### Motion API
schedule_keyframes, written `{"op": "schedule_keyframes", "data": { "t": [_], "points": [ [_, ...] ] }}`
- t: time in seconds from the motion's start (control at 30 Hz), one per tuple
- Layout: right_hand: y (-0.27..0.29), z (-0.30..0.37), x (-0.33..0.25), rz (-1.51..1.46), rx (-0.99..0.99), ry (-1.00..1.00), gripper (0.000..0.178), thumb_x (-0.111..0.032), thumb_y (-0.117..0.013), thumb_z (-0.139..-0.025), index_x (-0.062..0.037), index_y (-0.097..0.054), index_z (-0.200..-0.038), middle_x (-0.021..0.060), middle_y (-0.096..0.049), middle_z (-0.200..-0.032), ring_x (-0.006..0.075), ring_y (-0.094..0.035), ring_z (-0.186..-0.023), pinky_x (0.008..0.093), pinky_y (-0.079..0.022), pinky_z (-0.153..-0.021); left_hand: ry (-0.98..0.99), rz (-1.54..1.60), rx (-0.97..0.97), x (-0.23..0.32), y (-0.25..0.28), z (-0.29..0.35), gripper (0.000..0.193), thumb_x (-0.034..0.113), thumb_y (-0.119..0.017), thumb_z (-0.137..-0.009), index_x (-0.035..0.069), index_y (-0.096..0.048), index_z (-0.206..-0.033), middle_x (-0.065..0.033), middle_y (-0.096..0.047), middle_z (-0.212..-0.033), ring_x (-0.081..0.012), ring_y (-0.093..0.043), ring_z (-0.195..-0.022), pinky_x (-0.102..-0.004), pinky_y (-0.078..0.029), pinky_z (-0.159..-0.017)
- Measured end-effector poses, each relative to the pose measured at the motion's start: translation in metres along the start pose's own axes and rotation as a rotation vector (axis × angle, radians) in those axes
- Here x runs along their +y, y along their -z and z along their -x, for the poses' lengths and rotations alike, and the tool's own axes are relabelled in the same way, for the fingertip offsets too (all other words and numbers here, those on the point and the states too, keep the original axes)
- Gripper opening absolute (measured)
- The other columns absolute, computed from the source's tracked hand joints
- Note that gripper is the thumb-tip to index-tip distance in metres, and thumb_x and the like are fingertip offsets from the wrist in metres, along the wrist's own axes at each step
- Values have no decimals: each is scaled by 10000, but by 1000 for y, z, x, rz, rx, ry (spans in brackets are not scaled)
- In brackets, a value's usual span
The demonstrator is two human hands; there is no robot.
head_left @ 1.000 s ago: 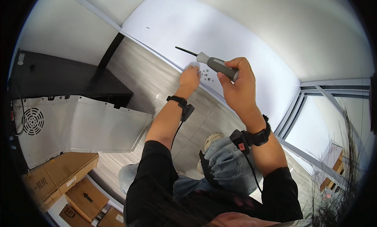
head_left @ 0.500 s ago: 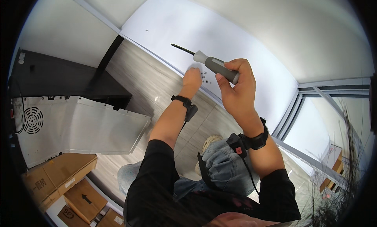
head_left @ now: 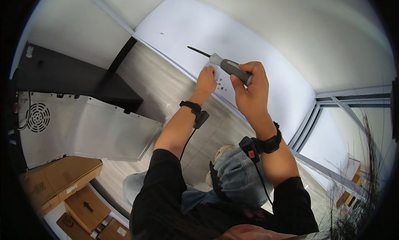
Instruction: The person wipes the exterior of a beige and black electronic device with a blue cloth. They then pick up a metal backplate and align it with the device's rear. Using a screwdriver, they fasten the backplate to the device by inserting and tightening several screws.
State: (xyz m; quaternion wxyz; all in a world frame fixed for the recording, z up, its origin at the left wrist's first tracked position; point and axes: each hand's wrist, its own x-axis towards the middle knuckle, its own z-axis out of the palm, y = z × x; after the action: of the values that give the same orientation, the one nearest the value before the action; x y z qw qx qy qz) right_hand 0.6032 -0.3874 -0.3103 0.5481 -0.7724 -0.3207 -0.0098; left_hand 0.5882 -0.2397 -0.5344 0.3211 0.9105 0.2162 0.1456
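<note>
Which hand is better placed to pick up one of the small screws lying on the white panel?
Probably left: the left hand is empty and rests by the small screws, while the right hand holds the screwdriver.

- A grey wood-look floor (head_left: 166, 86) carries everything.
- A white board (head_left: 232, 36) lies flat on it, with small screws (head_left: 220, 84) scattered near its front edge.
- A silver metal panel (head_left: 83, 128) with a round vent rests at the left.
- Cardboard boxes (head_left: 62, 186) stand at the lower left.
</note>
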Motion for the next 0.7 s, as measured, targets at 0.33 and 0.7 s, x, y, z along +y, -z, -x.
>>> {"op": "schedule_keyframes", "data": {
  "t": [0.33, 0.7],
  "points": [
    [-15, 6, -12, -153, -126, 20, 258, 4, -704, -801, -31, -522, -981, 123, -594, -931, 284, -596, -781, 368, -463, -612, 548, 1207, 301, 34, 199, 26, 159, 68, -502, -990, 35, -635, -1071, 0, -597, -884, -94, -527, -732, -245, -474, -667],
    [-16, 24, -47, -472, -217, 188, 264, 9, -683, -824, -30, -516, -1025, 115, -582, -957, 215, -569, -791, 331, -477, -682, 340, 1719, 531, 67, 294, 96, 142, 116, -488, -1018, 25, -559, -1101, -86, -624, -1005, -163, -613, -831, -307, -571, -783]
  ]
}}
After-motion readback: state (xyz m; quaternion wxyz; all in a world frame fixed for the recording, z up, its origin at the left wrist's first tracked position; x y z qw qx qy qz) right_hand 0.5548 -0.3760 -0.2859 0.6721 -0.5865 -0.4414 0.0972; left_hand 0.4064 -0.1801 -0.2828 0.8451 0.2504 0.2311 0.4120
